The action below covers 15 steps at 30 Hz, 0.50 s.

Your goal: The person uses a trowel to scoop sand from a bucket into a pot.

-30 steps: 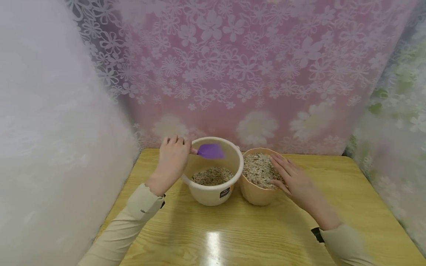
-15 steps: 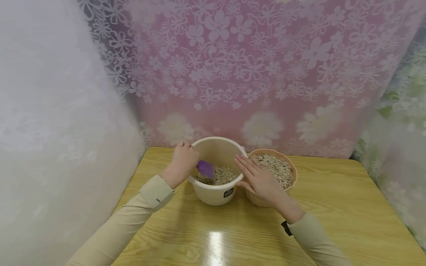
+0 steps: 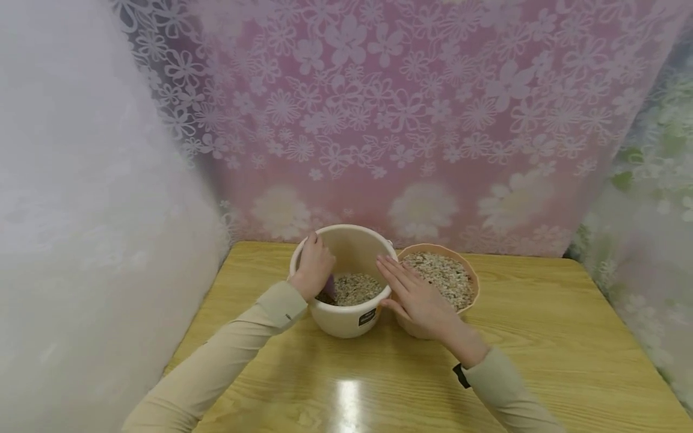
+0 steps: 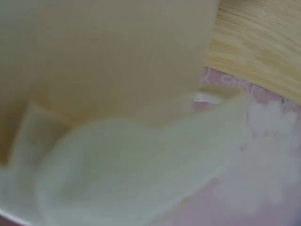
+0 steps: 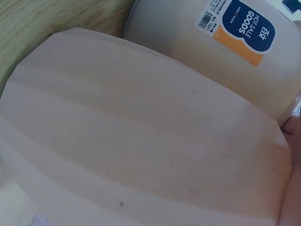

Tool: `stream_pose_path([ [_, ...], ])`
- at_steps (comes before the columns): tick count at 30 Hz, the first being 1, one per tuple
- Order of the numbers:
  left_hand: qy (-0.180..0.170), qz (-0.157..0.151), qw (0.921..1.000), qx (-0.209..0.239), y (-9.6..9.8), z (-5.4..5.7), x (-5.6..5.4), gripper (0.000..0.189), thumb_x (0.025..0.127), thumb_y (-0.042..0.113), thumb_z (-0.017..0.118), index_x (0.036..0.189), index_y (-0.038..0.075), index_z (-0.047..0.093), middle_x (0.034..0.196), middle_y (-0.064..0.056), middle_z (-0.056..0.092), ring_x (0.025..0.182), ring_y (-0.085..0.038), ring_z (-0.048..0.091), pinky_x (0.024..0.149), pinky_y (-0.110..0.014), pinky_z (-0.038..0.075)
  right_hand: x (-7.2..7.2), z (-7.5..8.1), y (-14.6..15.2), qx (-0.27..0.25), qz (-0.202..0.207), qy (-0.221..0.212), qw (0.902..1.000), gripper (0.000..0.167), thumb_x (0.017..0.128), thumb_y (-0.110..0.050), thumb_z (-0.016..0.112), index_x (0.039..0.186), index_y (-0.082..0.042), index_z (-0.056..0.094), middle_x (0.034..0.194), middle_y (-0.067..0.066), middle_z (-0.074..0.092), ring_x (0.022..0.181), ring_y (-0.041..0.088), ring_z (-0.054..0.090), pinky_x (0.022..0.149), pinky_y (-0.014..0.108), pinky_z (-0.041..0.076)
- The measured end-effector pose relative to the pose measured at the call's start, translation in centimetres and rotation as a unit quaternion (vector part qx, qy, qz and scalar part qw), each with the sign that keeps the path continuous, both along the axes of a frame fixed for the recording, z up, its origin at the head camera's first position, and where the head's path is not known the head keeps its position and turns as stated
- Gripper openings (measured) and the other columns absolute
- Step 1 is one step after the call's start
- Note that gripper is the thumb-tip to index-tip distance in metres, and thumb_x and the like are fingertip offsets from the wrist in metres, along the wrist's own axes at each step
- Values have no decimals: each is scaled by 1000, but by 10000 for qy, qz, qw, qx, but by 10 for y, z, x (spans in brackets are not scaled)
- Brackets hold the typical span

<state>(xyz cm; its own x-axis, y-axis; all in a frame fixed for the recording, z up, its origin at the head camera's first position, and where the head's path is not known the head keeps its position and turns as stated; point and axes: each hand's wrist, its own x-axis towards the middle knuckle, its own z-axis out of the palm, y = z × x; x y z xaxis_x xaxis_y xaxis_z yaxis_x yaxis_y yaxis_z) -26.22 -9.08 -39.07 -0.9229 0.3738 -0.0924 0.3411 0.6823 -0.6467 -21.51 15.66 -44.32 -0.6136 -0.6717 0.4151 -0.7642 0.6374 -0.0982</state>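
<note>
My left hand (image 3: pixel 316 264) grips a small purple scoop (image 3: pixel 331 287) inside a white bucket (image 3: pixel 344 325), near its left wall. The hand covers most of the scoop. Pale mixed grains (image 3: pixel 358 288) cover the bucket's bottom. With its fingers straight, my right hand (image 3: pixel 417 299) touches the bucket's right rim, over the near left side of a peach-coloured tub (image 3: pixel 476 281). That tub is filled high with the same grains (image 3: pixel 444 275). In the right wrist view the tub wall (image 5: pixel 141 132) fills most of the picture, beside the bucket's label (image 5: pixel 249 28).
Both containers stand side by side near the back of a wooden table (image 3: pixel 547 325). A pink floral curtain (image 3: pixel 368 138) hangs close behind them. Pale sheeting (image 3: pixel 97 180) closes the left side, and a leafy one (image 3: pixel 649 240) the right. The left wrist view is blurred.
My left hand has lowered the purple scoop from above the bucket down into its grains. My right hand has shifted left from the tub's grains to the bucket's rim.
</note>
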Motion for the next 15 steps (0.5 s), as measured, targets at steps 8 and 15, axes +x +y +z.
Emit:
stream_pose_path([
  [8, 225, -458, 9970, 583, 2, -12, -10, 19, 97, 21, 69, 79, 19, 76, 80, 1, 72, 85, -20, 58, 91, -38, 42, 4, 0, -4, -147, 52, -36, 9999, 70, 108, -48, 37, 159, -2, 26, 166, 12, 26, 151, 30, 27, 116, 54, 32],
  [15, 683, -1125, 9860, 1026, 8, -11, -8, 16, 93, 19, 72, 79, 19, 76, 81, 2, 74, 84, -18, 59, 82, -33, 43, 3, 0, -2, -106, 3, -16, 9999, 70, 108, -47, 41, 159, -2, 26, 166, 12, 26, 152, 29, 27, 116, 52, 32],
])
